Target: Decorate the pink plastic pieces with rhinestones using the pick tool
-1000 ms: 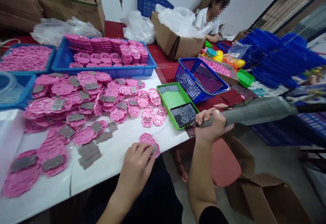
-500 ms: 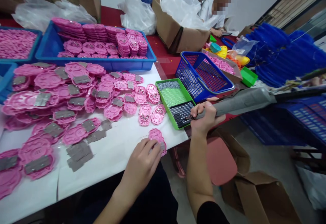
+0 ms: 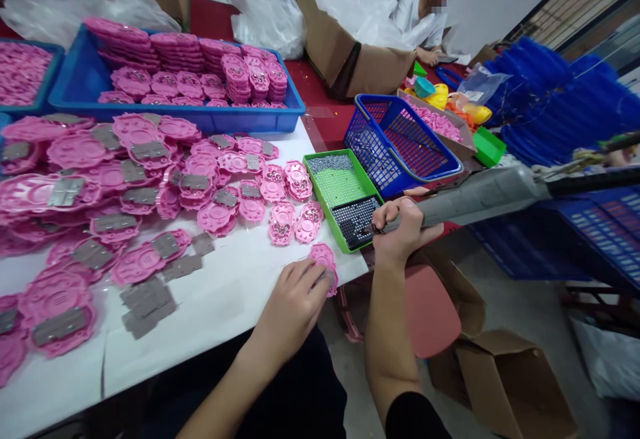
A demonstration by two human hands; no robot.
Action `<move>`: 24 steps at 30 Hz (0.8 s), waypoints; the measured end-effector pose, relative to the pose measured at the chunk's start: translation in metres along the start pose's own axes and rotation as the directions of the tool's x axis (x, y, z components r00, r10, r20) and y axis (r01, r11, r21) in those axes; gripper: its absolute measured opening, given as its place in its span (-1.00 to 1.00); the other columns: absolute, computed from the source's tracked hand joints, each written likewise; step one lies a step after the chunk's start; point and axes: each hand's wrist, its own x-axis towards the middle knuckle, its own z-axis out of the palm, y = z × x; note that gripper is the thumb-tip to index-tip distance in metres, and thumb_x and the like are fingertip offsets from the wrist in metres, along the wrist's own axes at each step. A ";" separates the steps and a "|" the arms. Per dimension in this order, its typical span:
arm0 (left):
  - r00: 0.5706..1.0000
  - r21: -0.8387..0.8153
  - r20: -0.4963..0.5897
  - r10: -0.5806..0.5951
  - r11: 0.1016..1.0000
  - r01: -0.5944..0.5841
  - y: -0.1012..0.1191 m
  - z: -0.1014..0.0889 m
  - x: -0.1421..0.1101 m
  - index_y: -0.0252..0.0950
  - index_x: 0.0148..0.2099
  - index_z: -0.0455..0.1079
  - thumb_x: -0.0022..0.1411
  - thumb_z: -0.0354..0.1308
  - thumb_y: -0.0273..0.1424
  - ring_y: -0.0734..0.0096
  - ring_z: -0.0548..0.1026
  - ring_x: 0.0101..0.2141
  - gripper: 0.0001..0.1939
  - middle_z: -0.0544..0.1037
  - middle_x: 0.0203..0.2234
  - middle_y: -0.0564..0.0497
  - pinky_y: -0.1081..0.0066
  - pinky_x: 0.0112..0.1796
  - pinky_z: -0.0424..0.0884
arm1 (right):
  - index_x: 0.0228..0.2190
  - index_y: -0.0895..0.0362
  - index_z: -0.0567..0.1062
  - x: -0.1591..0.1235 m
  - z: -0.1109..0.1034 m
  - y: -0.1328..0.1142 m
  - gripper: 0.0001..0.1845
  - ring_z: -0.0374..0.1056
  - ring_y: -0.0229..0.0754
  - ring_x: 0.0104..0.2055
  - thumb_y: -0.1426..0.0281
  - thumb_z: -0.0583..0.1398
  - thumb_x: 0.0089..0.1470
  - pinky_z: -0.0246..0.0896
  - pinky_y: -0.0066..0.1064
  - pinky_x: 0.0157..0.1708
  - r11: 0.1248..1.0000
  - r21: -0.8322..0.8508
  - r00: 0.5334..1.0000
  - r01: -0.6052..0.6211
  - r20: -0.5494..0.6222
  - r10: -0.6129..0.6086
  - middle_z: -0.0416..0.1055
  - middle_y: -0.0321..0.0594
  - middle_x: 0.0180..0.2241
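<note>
My left hand [image 3: 296, 294] is closed on a scalloped pink plastic part [image 3: 326, 260] at the front edge of the white-covered table. Its fingers hide part of a grey metal plate on that part. My right hand [image 3: 400, 231] grips a grey-wrapped electric screwdriver [image 3: 470, 200], tilted nearly flat. The driver's tip points into a black perforated screw tray [image 3: 354, 218], inside a green tray [image 3: 345, 244] with loose small screws at its far end. I cannot tell whether the tip touches a screw. Several pink parts with screws [image 3: 283, 222] lie left of the green tray.
A heap of pink parts [image 3: 135, 139] and loose grey plates [image 3: 150, 302] cover the table's left. Behind stands a blue bin [image 3: 200, 118] of stacked parts. A blue basket [image 3: 373, 136] is beyond the green tray. A co-worker [image 3: 420, 9] sits at the back; a red stool [image 3: 433, 312] is below.
My left hand has shifted slightly right with the pink plastic part, closer to the green tray. My right hand and the screwdriver stay almost in place over the screw tray.
</note>
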 end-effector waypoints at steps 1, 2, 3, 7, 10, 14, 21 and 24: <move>1.000 -0.019 -0.002 -0.006 1.000 0.006 0.000 0.001 0.001 -0.38 0.04 0.45 0.42 0.09 -0.55 0.01 0.49 0.01 -0.80 0.60 -0.06 -0.15 0.09 -0.05 0.49 | -0.26 0.07 0.42 0.000 0.000 0.000 -0.77 0.06 -0.36 -0.78 0.38 0.22 -0.06 -0.02 -0.49 -0.77 1.000 0.001 1.000 0.001 0.004 -0.001 0.17 -0.58 -0.73; 1.000 -0.034 -0.005 -0.014 0.999 0.014 0.000 0.002 0.001 -0.37 0.03 0.45 0.43 0.10 -0.53 0.03 0.49 0.00 -0.81 0.61 -0.07 -0.13 0.10 -0.06 0.48 | -0.27 0.07 0.42 0.000 0.000 0.000 -0.77 0.06 -0.36 -0.78 0.38 0.22 -0.06 -0.03 -0.49 -0.77 1.000 0.003 1.000 0.004 0.010 -0.004 0.17 -0.58 -0.73; 1.000 -0.044 -0.006 -0.021 0.999 0.021 -0.001 0.002 0.001 -0.35 0.02 0.45 0.43 0.10 -0.52 0.05 0.50 0.00 -0.83 0.61 -0.08 -0.11 0.11 -0.06 0.47 | -0.27 0.07 0.42 0.000 0.000 0.000 -0.77 0.06 -0.36 -0.78 0.38 0.21 -0.06 -0.03 -0.49 -0.77 1.000 0.004 1.000 0.007 0.015 -0.007 0.17 -0.58 -0.73; 1.000 -0.045 -0.002 -0.031 0.999 0.031 0.001 0.005 0.001 -0.32 0.00 0.45 0.44 0.14 -0.49 0.08 0.50 -0.02 -0.86 0.62 -0.10 -0.07 0.13 -0.06 0.42 | -0.27 0.06 0.40 -0.001 0.000 -0.001 -0.77 0.07 -0.36 -0.78 0.39 0.21 -0.07 -0.01 -0.50 -0.76 1.000 0.000 1.000 0.016 0.011 -0.016 0.16 -0.59 -0.73; 0.999 -0.061 0.004 -0.046 0.997 0.046 0.002 0.005 0.002 -0.31 -0.01 0.45 0.43 0.16 -0.48 0.10 0.50 -0.03 -0.88 0.63 -0.12 -0.04 0.13 -0.06 0.39 | -0.30 0.05 0.36 -0.002 0.001 -0.001 -0.80 0.07 -0.36 -0.78 0.40 0.20 -0.06 -0.01 -0.50 -0.75 1.000 0.007 1.000 0.022 0.004 -0.022 0.15 -0.60 -0.73; 0.997 -0.093 0.007 -0.071 0.993 0.071 0.001 0.007 0.002 -0.28 0.01 0.46 0.43 0.17 -0.46 0.12 0.51 -0.02 -0.86 0.64 -0.11 -0.04 0.14 -0.04 0.37 | -0.33 0.04 0.33 -0.002 0.001 -0.001 -0.81 0.07 -0.37 -0.78 0.42 0.19 -0.06 -0.01 -0.50 -0.75 1.000 -0.010 1.000 0.026 0.007 -0.026 0.14 -0.61 -0.72; 0.993 -0.157 0.016 -0.115 0.981 0.116 -0.003 0.009 0.001 -0.26 0.02 0.48 0.42 0.21 -0.43 0.16 0.52 -0.01 -0.85 0.65 -0.10 -0.02 0.14 -0.03 0.37 | -0.34 0.04 0.34 -0.001 0.004 0.002 -0.82 0.08 -0.36 -0.79 0.40 0.21 -0.06 -0.04 -0.49 -0.76 0.999 -0.032 0.999 0.017 0.040 -0.016 0.15 -0.61 -0.74; 0.997 -0.128 -0.017 -0.077 0.989 0.075 -0.003 0.008 0.000 -0.27 0.01 0.49 0.42 0.20 -0.44 0.13 0.53 -0.03 -0.85 0.66 -0.11 -0.03 0.13 -0.04 0.38 | -0.41 0.05 0.31 -0.002 0.005 0.004 -0.86 0.09 -0.37 -0.78 0.39 0.21 -0.04 -0.04 -0.49 -0.75 0.996 -0.074 0.996 0.043 0.081 -0.037 0.15 -0.59 -0.73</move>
